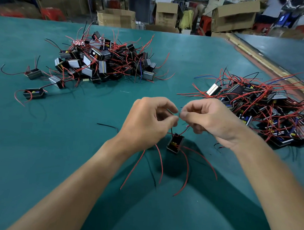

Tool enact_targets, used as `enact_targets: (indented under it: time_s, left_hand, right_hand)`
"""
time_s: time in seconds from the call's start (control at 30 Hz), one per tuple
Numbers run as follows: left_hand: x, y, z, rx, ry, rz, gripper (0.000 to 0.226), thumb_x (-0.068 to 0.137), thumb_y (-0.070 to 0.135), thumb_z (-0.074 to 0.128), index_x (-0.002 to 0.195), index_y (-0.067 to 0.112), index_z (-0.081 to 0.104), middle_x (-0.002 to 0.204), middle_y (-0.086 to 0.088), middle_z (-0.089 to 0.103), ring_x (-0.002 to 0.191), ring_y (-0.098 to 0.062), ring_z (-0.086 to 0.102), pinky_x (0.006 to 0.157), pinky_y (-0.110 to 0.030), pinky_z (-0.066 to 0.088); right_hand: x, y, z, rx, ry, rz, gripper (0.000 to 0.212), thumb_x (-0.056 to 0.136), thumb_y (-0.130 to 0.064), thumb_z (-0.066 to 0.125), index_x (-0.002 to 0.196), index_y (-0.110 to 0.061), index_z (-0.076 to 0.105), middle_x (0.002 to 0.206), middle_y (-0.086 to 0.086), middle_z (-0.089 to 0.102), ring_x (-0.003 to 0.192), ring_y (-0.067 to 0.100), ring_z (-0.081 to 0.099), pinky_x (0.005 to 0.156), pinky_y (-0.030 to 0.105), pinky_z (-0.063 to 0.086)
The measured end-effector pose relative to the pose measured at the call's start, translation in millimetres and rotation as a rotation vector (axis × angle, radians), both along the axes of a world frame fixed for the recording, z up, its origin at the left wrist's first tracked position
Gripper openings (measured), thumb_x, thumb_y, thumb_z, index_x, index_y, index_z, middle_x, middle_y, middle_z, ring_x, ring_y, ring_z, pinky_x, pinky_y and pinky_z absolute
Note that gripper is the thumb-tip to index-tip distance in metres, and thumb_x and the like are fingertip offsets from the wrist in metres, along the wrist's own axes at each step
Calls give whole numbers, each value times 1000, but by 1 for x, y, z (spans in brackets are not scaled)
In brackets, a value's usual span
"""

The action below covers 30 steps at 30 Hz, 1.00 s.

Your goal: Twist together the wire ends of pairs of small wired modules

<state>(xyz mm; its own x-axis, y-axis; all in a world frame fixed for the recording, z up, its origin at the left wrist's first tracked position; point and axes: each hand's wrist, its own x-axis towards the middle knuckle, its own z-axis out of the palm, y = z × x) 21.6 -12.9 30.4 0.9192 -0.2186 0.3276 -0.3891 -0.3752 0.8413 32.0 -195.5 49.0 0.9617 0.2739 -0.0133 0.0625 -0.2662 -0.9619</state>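
Above the hanging module (175,144), left grip (147,121) and right grip (209,118) pinch wire ends (179,114); bare desk (75,146) nearer it, left pile (101,59) and right pile (262,110) beyond.

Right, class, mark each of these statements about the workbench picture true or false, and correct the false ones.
1. The left hand and right hand pinch thin wire ends where their fingertips meet. True.
2. The small black box-shaped module below the hands trails only blue wires. False: its trailing wires are red and black.
3. All the loose modules sit in one heap. False: there is a far-left pile of black modules and a separate right-side pile of black modules.
4. Open brown cardboard boxes stand beyond the teal-green table mat. True.
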Motion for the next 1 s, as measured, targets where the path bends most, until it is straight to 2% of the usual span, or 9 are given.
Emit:
enact_targets:
  time_s: [0.13, 0.27, 0.43, 0.57, 0.63, 0.7, 0.77, 0.87, 1.0]
  left_hand:
    - [2, 0, 1, -51, 114, 45, 11, 88, 14, 68, 79, 19, 73, 63, 5, 71, 57, -6, 63, 61, -26, 53]
    - [3, 1, 6, -146, 187, 54, 17, 91, 6, 65, 76, 12, 70, 59, 5, 68, 49, -4, 57, 53, -16, 47]
    - [6, 7, 11, -284, 399, -35, 15, 91, 6, 65, 78, 13, 65, 66, 1, 69, 54, -10, 60, 55, -18, 51]
    - [6, 8, 12, -364, 487, -68, 14, 92, 8, 65, 79, 14, 62, 69, -1, 70, 54, -11, 61, 54, -19, 52]
    - [5, 6, 11, -311, 376, 30, 13, 90, 9, 68, 78, 14, 63, 69, 1, 69, 56, -10, 60, 56, -21, 52]
    - [3, 5, 10, -136, 83, 175, 14, 84, 11, 72, 73, 16, 66, 66, 9, 66, 60, -8, 59, 58, -21, 49]
    - [-1, 6, 15, -8, -126, 155, 8, 77, 15, 67, 69, 19, 67, 64, 10, 65, 64, -11, 60, 59, -24, 48]
    - [-8, 8, 17, 136, -193, 9, 8, 68, 23, 63, 72, 22, 70, 70, 11, 68, 71, -12, 59, 66, -23, 47]
    - [-5, 7, 9, 386, -254, -42, 10, 71, 23, 77, 81, 26, 75, 75, 19, 65, 77, -10, 54, 72, -29, 46]
  right_hand:
    - [1, -4, 3, 79, 37, 27, 7, 92, -6, 63, 89, -11, 63, 71, 6, 69, 53, 12, 54, 51, 22, 49]
    - [0, -3, 3, 104, 14, -25, 12, 93, -6, 62, 82, -10, 64, 78, 10, 73, 56, 13, 57, 56, 24, 54]
    - [0, -3, 3, 118, -40, -55, 16, 91, -6, 66, 76, -10, 69, 78, 6, 71, 57, 12, 59, 58, 25, 57]
    - [0, -2, 3, 106, -102, -68, 23, 90, -6, 67, 70, -16, 74, 74, 6, 68, 55, 10, 59, 55, 24, 55]
    - [1, -2, 1, 90, -135, -96, 24, 90, -4, 67, 70, -16, 74, 69, 3, 68, 53, 10, 59, 54, 24, 55]
    - [2, -2, 0, 74, -160, -129, 20, 90, -3, 68, 74, -14, 73, 65, 2, 68, 52, 11, 58, 53, 24, 55]
    - [2, -3, 0, 64, -174, -154, 17, 89, -3, 68, 77, -13, 73, 64, 2, 69, 50, 12, 59, 52, 25, 54]
    - [2, -4, 0, 67, -179, -167, 15, 89, -3, 69, 77, -13, 71, 65, 4, 71, 49, 13, 61, 52, 26, 56]
    - [1, -4, 1, 72, -196, -167, 16, 89, -3, 69, 77, -12, 71, 68, 6, 73, 53, 16, 65, 55, 28, 58]
